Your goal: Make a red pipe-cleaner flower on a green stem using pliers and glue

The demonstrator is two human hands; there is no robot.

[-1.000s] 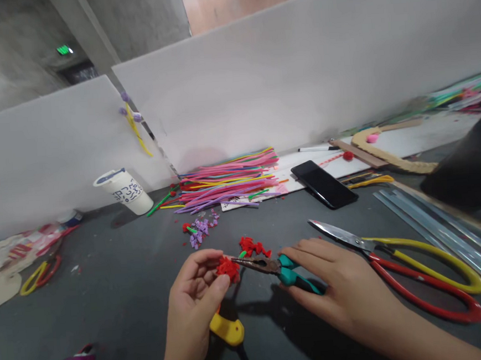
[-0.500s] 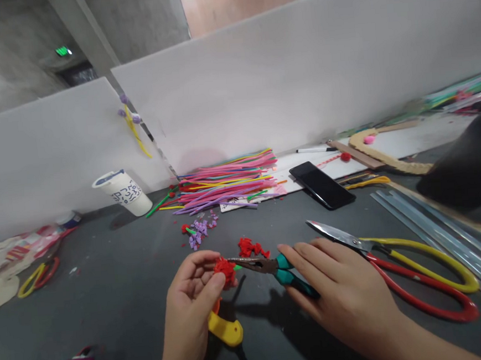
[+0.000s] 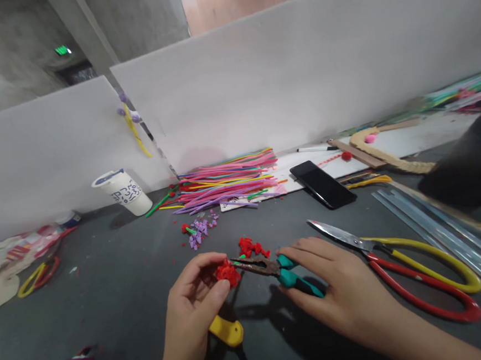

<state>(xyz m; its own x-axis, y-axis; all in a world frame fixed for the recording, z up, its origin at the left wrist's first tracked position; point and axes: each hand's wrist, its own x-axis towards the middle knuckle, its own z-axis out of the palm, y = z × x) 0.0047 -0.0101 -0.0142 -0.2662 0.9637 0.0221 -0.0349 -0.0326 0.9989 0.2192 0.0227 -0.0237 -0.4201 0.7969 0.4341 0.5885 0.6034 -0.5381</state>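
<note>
My left hand [image 3: 194, 305] pinches a small red fuzzy flower [image 3: 226, 272] with a bit of green stem showing, held just above the grey table. My right hand [image 3: 336, 289] grips teal-handled pliers [image 3: 272, 269], whose jaw tips touch the flower's right side. A few red fuzzy scraps [image 3: 252, 248] lie on the table just behind the pliers. A yellow-handled tool [image 3: 226, 331] lies under my left hand, partly hidden.
Large scissors [image 3: 414, 266] with red and yellow handles lie at the right. A black phone [image 3: 322, 183], a pile of coloured pipe cleaners [image 3: 228, 184], purple scraps [image 3: 198, 230] and a white cup [image 3: 124, 192] sit further back. Smaller scissors [image 3: 34, 276] lie far left. White partition boards [image 3: 299, 75] stand behind.
Both hands shifted only slightly; the flower turned a little in my left fingers while the pliers stayed at it.
</note>
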